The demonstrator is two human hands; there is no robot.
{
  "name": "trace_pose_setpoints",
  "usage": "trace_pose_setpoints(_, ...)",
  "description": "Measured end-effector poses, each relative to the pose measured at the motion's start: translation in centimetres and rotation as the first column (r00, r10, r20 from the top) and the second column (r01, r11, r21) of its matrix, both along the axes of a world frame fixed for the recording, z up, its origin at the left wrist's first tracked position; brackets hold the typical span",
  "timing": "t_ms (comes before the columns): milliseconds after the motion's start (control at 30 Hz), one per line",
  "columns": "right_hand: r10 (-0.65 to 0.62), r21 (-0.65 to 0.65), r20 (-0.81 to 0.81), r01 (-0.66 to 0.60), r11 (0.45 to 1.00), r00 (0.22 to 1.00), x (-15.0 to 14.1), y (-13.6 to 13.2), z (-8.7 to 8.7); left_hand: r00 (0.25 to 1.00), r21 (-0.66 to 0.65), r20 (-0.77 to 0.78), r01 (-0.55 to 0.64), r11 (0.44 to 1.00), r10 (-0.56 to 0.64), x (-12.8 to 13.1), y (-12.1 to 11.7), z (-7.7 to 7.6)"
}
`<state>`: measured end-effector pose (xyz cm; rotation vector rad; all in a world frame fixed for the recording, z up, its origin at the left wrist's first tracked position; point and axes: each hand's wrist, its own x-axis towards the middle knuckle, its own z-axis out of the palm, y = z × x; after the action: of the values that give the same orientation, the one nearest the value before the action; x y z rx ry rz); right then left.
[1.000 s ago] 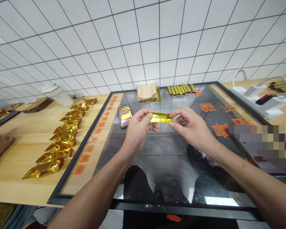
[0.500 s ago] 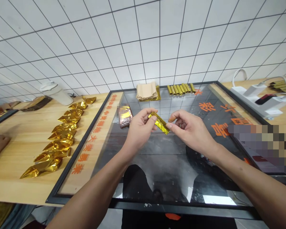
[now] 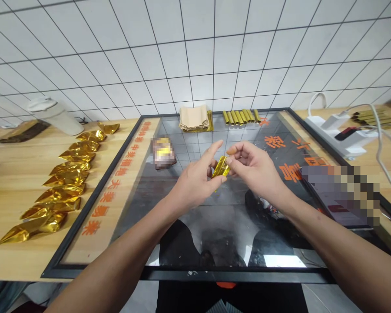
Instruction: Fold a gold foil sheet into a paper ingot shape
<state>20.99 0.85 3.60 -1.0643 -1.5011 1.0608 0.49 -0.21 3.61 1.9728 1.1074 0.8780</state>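
A small folded piece of gold foil paper (image 3: 220,167) is held up over the glass-topped panel (image 3: 195,226), between my two hands. My right hand (image 3: 254,167) pinches its upper right end with thumb and index finger, the other fingers curled. My left hand (image 3: 197,178) has its index finger stretched upward and its thumb along the lower end of the foil. Its remaining fingers curl behind the foil, partly hidden.
Along the back lie a brown paper stack (image 3: 195,118) and a row of gold rolls (image 3: 241,117). Shaped gold foil pieces (image 3: 67,178) line the wooden table at left, near a white cup (image 3: 57,115). A power strip (image 3: 337,134) and a blurred device (image 3: 339,200) are at right.
The gold foil paper has turned from slanting down rightward to slanting up rightward. My left index finger has lifted off and straightened. The view has shifted slightly, and the other person's hand at left is out of view.
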Motion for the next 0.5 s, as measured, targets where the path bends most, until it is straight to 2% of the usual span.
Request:
trace_pose_setpoints(100, -0.051, -0.090, -0.109, 0.041, 0.995, 0.993, 0.3, 0.5, 0.2, 0.999, -0.024, 0.049, -0.011, 1.000, 0.012, 0.0, 0.1, -0.2)
trace_pose_setpoints(200, -0.074, -0.138, -0.183, 0.049, 0.989, 0.980, 0.7, 0.9, 0.2, 0.984, -0.064, 0.159, -0.066, 0.996, 0.076, 0.1, 0.3, -0.3)
trace_pose_setpoints(333, -0.060, -0.151, -0.246, 0.023, 0.988, 0.967, 0.8, 1.0, 0.1, 0.944, -0.145, 0.307, -0.080, 0.986, 0.122, 0.0, 0.9, -0.1)
trace_pose_setpoints(500, -0.037, -0.131, -0.232, 0.006, 0.991, 0.972, 0.7, 0.8, 0.3, 0.891, -0.262, 0.417, -0.070, 0.962, 0.179, -0.2, 1.3, 0.6)
